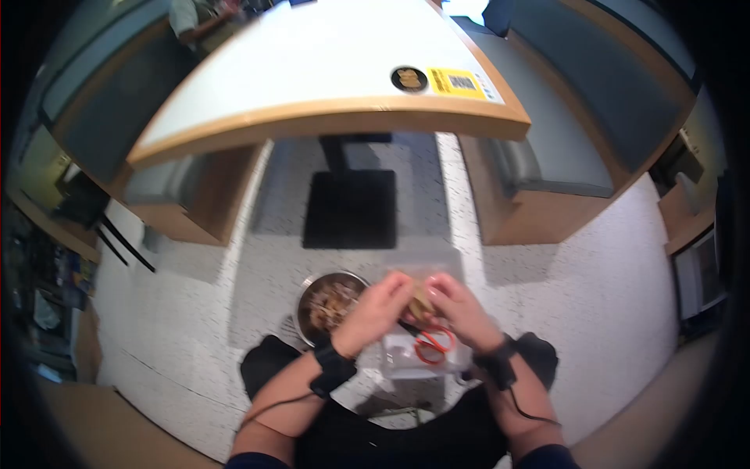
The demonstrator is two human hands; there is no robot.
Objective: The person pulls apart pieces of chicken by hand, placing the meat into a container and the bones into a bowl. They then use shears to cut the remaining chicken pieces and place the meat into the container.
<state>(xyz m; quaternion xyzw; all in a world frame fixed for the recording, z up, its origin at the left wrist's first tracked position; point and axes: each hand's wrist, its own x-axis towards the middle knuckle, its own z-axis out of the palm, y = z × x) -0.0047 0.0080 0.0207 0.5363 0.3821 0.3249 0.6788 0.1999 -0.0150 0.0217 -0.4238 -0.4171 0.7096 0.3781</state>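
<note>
My left hand (380,303) and my right hand (455,306) are close together in front of me, fingers closed on a small yellowish-brown piece (422,303). Its exact kind I cannot make out. Just below the hands, orange-handled scissors (434,346) lie over a pale plastic container (400,359); their blades are hidden. To the left of my left hand stands a round metal bowl (300,319), holding many brown and pinkish pieces (331,303). Behind the hands is another translucent pale container or lid (428,258), partly covered by my fingers.
A white table (312,62) with a wooden edge stands ahead, bearing a round black sticker (408,79) and a yellow code label (457,82). Its black base (350,209) rests on the floor. Grey benches (547,168) flank it. Another person (195,23) is at the far left.
</note>
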